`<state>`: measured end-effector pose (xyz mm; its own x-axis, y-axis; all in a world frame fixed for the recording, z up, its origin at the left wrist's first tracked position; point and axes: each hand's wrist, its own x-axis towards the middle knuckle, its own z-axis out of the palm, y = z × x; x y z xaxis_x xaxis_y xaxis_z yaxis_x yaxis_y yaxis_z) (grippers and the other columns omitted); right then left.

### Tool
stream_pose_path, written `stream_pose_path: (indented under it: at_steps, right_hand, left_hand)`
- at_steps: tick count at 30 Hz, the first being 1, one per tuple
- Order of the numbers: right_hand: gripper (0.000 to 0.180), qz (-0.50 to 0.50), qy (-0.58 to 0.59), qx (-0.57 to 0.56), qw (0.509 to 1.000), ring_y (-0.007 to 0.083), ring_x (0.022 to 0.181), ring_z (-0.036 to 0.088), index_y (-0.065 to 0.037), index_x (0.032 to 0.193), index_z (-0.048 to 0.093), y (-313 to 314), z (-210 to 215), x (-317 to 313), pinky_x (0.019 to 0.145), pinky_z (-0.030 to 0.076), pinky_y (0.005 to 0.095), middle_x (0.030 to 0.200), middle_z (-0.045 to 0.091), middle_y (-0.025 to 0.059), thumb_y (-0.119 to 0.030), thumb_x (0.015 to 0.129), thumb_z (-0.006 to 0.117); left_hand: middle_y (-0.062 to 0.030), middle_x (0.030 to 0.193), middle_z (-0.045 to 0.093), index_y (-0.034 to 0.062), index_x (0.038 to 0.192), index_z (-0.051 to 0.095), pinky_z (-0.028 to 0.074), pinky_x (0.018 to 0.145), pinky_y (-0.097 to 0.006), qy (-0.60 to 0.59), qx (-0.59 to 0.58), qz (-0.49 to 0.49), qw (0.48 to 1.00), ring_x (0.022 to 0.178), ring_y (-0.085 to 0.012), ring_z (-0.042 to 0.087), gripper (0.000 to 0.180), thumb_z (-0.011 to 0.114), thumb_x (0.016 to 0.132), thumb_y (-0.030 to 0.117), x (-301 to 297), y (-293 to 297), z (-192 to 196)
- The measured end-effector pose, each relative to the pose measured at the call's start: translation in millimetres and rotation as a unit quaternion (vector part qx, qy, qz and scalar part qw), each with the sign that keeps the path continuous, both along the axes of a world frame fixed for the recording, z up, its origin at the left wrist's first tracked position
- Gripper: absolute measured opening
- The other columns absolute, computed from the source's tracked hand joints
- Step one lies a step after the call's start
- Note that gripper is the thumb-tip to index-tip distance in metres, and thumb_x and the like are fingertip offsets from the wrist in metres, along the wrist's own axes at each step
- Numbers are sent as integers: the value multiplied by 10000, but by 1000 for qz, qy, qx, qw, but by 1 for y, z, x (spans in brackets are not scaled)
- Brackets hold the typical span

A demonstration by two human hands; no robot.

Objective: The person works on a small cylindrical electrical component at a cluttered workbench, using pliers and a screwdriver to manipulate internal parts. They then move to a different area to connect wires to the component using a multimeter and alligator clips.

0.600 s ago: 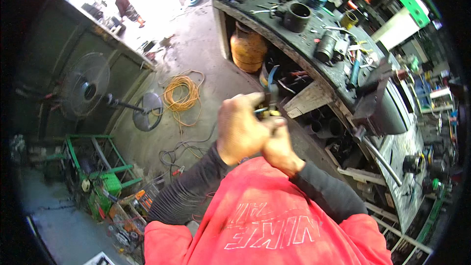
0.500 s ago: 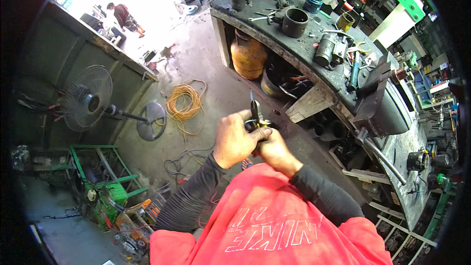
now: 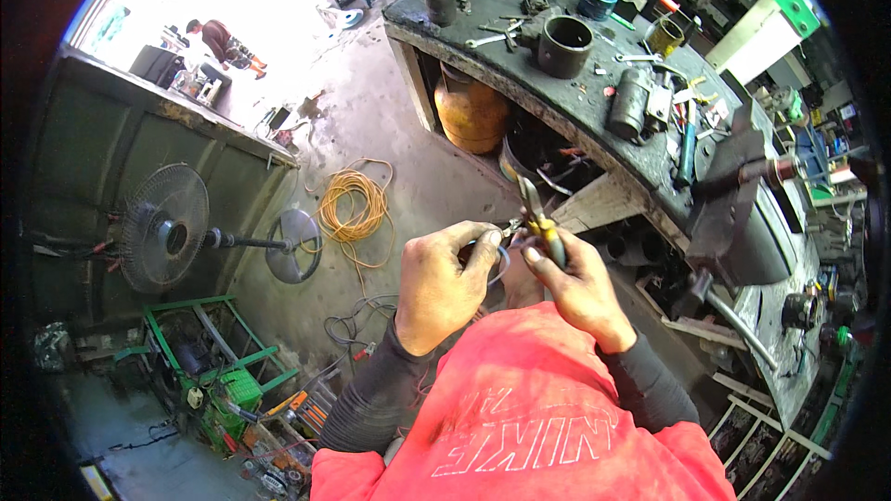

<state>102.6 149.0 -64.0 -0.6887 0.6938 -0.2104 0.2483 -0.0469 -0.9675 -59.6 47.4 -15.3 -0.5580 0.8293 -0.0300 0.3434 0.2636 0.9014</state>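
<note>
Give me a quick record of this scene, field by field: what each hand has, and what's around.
Left hand: pinches a thin dark wire
Right hand: grips yellow-handled pliers, tips pointing up
Bench: right of the hands, strewn with metal parts
Under bench: orange gas cylinder
Floor: coil of orange cable, fan lying down

Lit by harsh daylight from the upper left, blown out there. Dim under the bench (image 3: 557, 121). Sharp at centre, bent and blackened toward the rim.
</note>
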Motion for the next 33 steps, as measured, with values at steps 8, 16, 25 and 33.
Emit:
stream_pose_path:
  at_steps: [8,16,25,33]
  right_hand:
    - [271,89,-19,-55,994,289,940,631,31,1136,646,76,28,-18,870,504,410,1043,664,166,-191,987,693]
    - [259,89,-42,42,994,358,883,589,30,1036,602,151,42,-49,814,490,432,967,604,170,-212,994,684]
    - [316,-63,-42,-18,997,293,789,600,-4,1056,559,182,24,-101,739,488,412,844,584,142,10,747,627]
    - [548,-139,33,-124,982,142,955,569,-14,1296,564,181,-8,-165,852,484,296,1042,619,44,109,764,536]
  left_hand:
    - [-77,772,746,-45,1031,763,524,609,-260,-13,16,20,1000,685,-87,675,185,696,990,124,-38,98,21]
    - [-108,743,734,-48,1031,765,514,586,-268,43,3,-11,999,641,-90,654,162,722,952,86,-62,177,33]
    - [-117,938,772,-46,1138,739,559,778,-295,-15,10,-124,992,842,-128,692,340,831,874,147,-121,244,13]
    - [-115,907,771,-52,1073,745,573,709,-293,-139,-19,-179,974,813,-123,699,380,897,737,41,-172,290,-8]
